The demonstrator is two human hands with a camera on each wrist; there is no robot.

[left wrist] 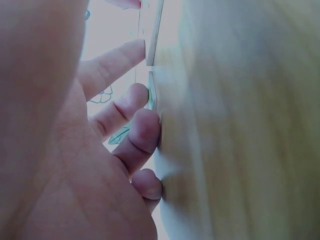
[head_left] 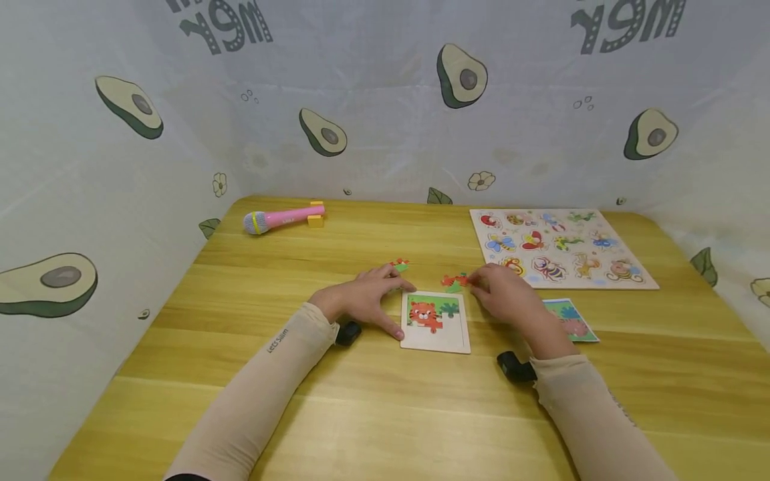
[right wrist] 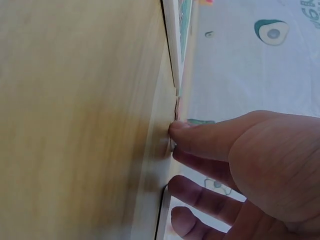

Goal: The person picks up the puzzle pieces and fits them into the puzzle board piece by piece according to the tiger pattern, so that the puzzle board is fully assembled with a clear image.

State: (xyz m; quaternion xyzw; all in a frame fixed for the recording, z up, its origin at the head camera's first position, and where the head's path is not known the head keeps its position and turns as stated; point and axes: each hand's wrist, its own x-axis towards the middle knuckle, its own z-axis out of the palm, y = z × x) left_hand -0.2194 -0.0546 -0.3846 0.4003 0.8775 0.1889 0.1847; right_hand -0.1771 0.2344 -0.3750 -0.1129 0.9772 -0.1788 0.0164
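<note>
Puzzle tray: (head_left: 424, 339) is lying flat between both hands, its tiger picture filling the upper part, bare wood showing below.
Left hand: (head_left: 373, 297) is resting its spread fingers and thumb along the tray's left side, gripping nothing, probably steadying the tray.
Right hand: (head_left: 508, 294) is pinching the edge of a red-and-green piece (head_left: 453, 280) between thumb and forefinger, seemingly to get under so thin a thing; whether it is leaving the table, I cannot tell.
Second loose piece: (head_left: 400, 266) is lying just beyond the left fingers, partly hidden.
Picture card: (head_left: 564, 310) is lying beside the right wrist.
Insect board: (head_left: 646, 284) is lying behind, perhaps set aside for working room.
Toy microphone: (head_left: 289, 217) is lying far left, yellow blocks (head_left: 315, 221) flanking its handle, possibly stopping it rolling.
</note>
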